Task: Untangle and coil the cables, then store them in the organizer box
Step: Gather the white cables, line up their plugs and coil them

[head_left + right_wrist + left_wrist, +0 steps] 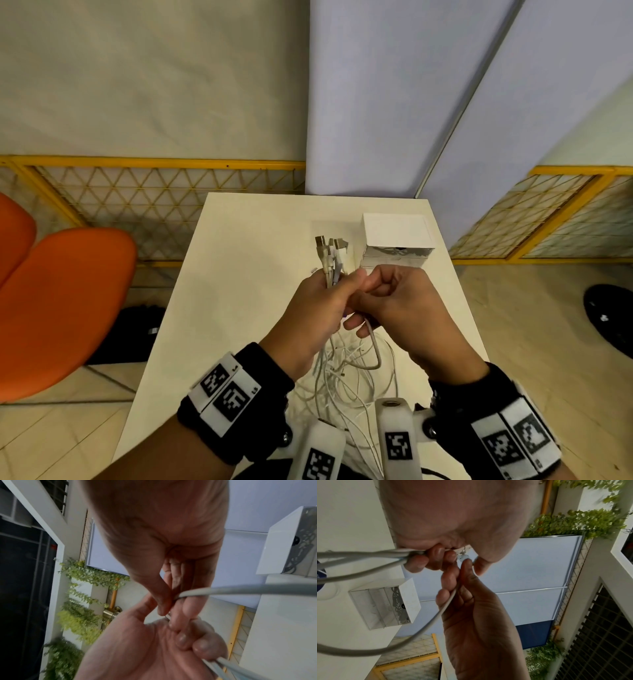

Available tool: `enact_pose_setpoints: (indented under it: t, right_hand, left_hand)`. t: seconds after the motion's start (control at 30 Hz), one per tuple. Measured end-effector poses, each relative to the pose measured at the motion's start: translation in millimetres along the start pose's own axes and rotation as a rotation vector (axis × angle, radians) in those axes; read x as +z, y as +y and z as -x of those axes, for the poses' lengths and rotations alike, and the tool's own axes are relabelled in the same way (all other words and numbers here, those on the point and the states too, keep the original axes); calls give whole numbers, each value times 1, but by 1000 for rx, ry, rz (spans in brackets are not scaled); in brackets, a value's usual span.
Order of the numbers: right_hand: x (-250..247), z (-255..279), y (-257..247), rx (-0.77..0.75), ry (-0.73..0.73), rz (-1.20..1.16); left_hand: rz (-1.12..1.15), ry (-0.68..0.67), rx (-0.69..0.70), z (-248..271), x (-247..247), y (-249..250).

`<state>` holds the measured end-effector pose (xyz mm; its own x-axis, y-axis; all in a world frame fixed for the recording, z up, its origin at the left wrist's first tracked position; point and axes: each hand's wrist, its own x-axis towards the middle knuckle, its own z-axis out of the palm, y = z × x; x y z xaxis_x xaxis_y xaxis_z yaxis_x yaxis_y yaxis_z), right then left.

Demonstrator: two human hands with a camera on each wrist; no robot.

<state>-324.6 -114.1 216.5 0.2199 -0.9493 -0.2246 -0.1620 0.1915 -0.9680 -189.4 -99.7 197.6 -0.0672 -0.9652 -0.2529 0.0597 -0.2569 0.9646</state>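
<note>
My left hand (322, 308) grips a bundle of white and grey cables (329, 263) above the table; their USB plugs (322, 241) stick up past my fingers. The rest of the cables (346, 377) hang down in a loose tangle onto the table. My right hand (387, 301) pinches one grey cable (375, 346) right beside the left hand; that cable (426, 626) loops down below. In the right wrist view thumb and forefinger hold this cable (240, 589). The white organizer box (395, 236) stands just behind the hands, with a clear front (376, 605).
The white table (246, 274) runs away from me with bare surface at left. Orange chairs (58, 308) stand to the left, with a black bag (133, 332) on the floor. A yellow mesh fence (154, 192) and blue-grey panels (376, 102) stand behind.
</note>
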Motion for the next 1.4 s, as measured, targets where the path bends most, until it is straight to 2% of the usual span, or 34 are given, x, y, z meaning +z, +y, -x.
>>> enact_pose_setpoints:
  t: [0.13,0.23,0.33,0.4,0.57,0.7,0.8,0.93,1.1,1.27,1.4]
  right_hand:
    - [8,9,1,-12,-22,27]
    - [7,17,12,-40,-87,93]
    - [-2,20,36,-163,-138,191]
    - [-9,17,59,-186,-161,235]
    - [-20,2,129,-124,-178,353]
    - [-22,-5,165,-51,-182,423]
    - [-13,-7,142,-99,-137,393]
    - [-2,-1,70,-254,-114,311]
    - [2,9,-3,-455,-146,352]
    - [-4,-1,-1,-458,-121,413]
    - [-18,-23,51,-377,-102,469]
  left_hand:
    - [-94,90,-20,6,0,4]
    - [-165,205,70,10,-11,13]
    - [-193,290,153,12,-23,26]
    - [-93,285,172,15,-28,32]
    - [208,201,164,25,-29,44]
    - [141,130,110,30,-33,46]
    - [-25,73,36,34,-33,42]
    - [-146,23,-47,37,-30,33]
    - [-250,81,26,38,-26,36]
    - [-302,119,130,40,-28,44]
    - [-23,166,193,44,-32,42]
